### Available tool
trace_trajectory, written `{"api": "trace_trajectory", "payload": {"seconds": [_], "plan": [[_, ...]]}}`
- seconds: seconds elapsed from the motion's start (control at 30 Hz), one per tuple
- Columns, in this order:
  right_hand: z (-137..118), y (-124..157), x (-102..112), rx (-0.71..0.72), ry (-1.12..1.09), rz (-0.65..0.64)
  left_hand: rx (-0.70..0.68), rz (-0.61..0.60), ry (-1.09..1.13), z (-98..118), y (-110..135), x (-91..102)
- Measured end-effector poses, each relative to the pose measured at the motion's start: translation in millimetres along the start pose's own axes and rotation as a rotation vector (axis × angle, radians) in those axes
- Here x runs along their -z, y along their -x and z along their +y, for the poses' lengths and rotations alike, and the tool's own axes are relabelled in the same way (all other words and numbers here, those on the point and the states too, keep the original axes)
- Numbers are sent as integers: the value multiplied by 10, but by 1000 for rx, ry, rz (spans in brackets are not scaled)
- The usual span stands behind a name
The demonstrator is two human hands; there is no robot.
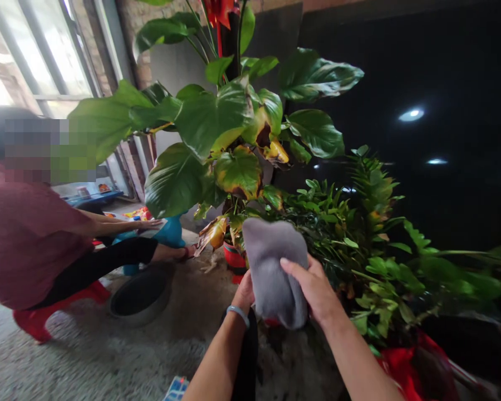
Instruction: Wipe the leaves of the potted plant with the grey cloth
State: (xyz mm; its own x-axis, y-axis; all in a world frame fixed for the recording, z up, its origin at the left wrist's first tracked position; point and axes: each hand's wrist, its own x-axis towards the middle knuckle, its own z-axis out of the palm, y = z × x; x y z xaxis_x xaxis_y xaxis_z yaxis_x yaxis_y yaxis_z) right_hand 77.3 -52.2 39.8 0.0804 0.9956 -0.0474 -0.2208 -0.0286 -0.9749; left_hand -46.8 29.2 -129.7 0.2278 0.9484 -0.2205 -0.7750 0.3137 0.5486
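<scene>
A folded grey cloth (275,267) is held up between my two hands, in front of the potted plants. My right hand (315,287) grips its right side, thumb lying across the front and the other fingers behind. On the lower left, my left hand (245,292) holds the cloth's edge, with most of its fingers hidden behind it; a pale bangle circles that wrist. Beyond the cloth rises a large-leaved plant (212,117), some lower leaves yellow and brown at the edges. Its red pot (234,259) shows just left of the cloth.
At left a person in a dark red shirt (29,239) sits on a red stool (37,323), beside a black basin (140,295). Bushy green plants (338,228) fill the right side, near a red wrapping (401,367). A blue-and-white packet (176,388) lies at the bottom edge.
</scene>
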Motion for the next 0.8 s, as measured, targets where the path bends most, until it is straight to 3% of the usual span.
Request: {"api": "trace_trajectory", "payload": {"seconds": [0.07, 0.17, 0.23, 0.33, 0.47, 0.6, 0.67, 0.8], "plan": [[-64, -229, -39, 34, -43, 61, 34, -8, 14, 24, -41, -87], [154, -391, 8, -55, -38, 173, 46, -31, 25, 84, -88, -207], [411, -299, 85, -145, 29, 196, 38, -32, 24, 108, -79, -219], [661, 2, 178, -239, 133, 101, 25, 12, 17, 95, 5, -135], [439, 148, 177, -122, 167, -22, -63, 19, 29, 46, 95, -66], [71, -220, 112, 163, 156, 135, 25, -45, 30, 69, -3, -134], [80, -408, 87, 169, 110, 197, 11, 50, 9, 92, -76, -93], [449, -384, 95, -44, 72, 192, -199, 469, -43, 156, -158, 197]]}}
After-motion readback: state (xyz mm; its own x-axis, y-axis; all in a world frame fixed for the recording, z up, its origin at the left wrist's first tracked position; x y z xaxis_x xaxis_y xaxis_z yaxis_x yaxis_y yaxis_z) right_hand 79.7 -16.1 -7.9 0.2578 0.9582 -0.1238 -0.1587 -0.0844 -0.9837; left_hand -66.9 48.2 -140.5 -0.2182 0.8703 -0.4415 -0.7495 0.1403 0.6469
